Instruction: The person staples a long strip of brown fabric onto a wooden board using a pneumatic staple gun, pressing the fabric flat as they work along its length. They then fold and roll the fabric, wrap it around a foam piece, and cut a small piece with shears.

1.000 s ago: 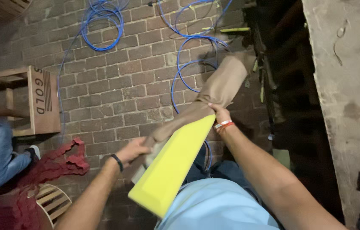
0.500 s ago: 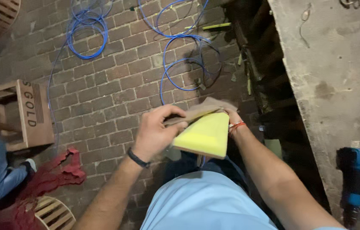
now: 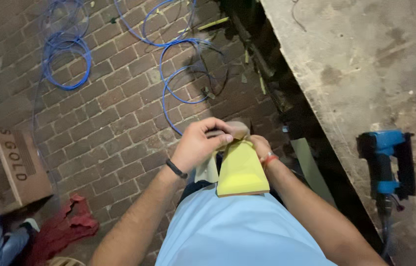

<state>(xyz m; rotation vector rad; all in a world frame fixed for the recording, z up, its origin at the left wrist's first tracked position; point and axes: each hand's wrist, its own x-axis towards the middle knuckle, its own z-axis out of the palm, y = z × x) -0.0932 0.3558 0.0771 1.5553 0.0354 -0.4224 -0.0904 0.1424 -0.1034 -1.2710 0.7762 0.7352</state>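
Both grips pinch the yellow foam wedge (image 3: 241,170) at its top: left hand (image 3: 200,143) has come over beside right hand (image 3: 259,146), drawing it upright against the chest

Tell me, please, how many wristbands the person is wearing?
2: a black band on the left hand's wrist, a red-orange one on the right hand's wrist.

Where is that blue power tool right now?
In the head view, the blue power tool lies at the right edge, on the worn grey workbench, off to the right of the person's right hand and the yellow wedge.
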